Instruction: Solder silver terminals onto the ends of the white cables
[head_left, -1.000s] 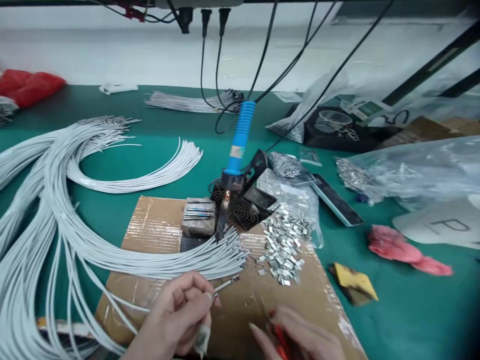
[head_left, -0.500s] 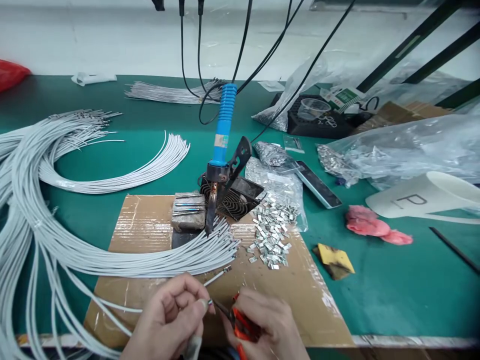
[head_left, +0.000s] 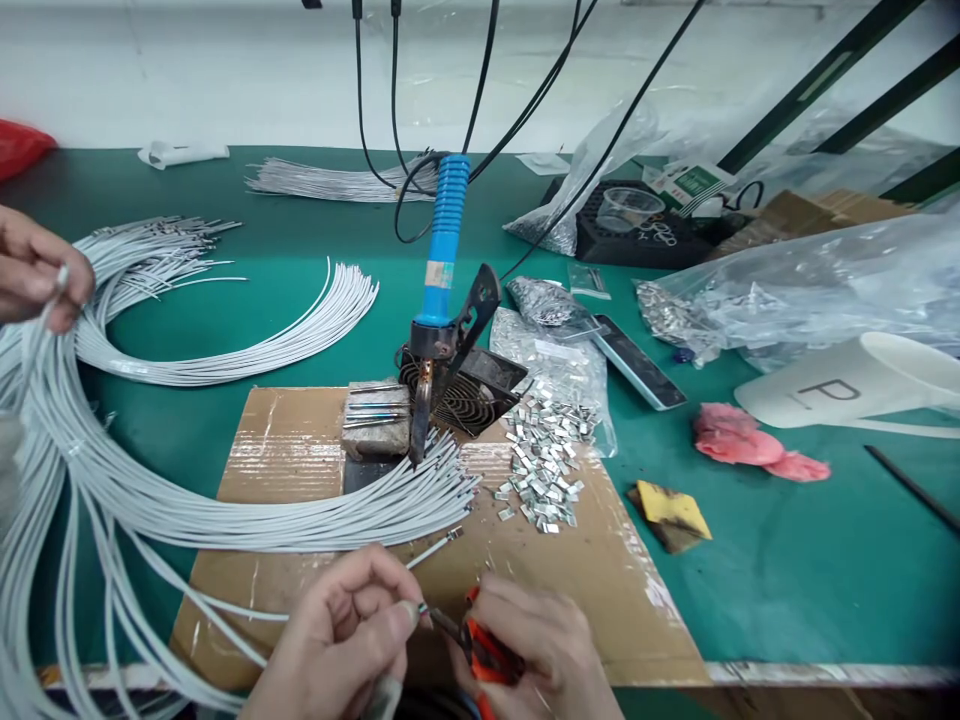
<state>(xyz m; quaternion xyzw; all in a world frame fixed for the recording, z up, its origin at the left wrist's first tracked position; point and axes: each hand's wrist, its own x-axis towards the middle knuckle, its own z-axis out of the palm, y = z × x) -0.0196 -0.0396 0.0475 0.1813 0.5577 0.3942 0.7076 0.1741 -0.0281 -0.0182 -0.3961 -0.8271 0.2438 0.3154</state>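
Low in the view, my left hand (head_left: 352, 625) pinches the end of a white cable (head_left: 386, 693), with small coloured wires at its tip. My right hand (head_left: 536, 640) is wrapped round orange-handled pliers (head_left: 491, 655). Their dark jaws point left and meet, or nearly meet, the cable's tip; whether they grip it I cannot tell. Just beyond my hands, a loose white cable with a metal end (head_left: 435, 550) lies on the cardboard (head_left: 570, 600). A large bundle of white cables (head_left: 300, 525) curves in from the left.
A blue-handled soldering iron (head_left: 448, 240) stands tip-down in a holder over the bundle's ends. Loose metal connectors (head_left: 544, 470) are heaped to its right, near a phone (head_left: 637, 362) and a yellow sponge (head_left: 675, 515). Another person's hand (head_left: 37, 265) holds a cable at the left edge.
Another person's hand has come in at the left edge, holding a cable end. My two hands and the pliers stay almost where they were; the view has shifted slightly.
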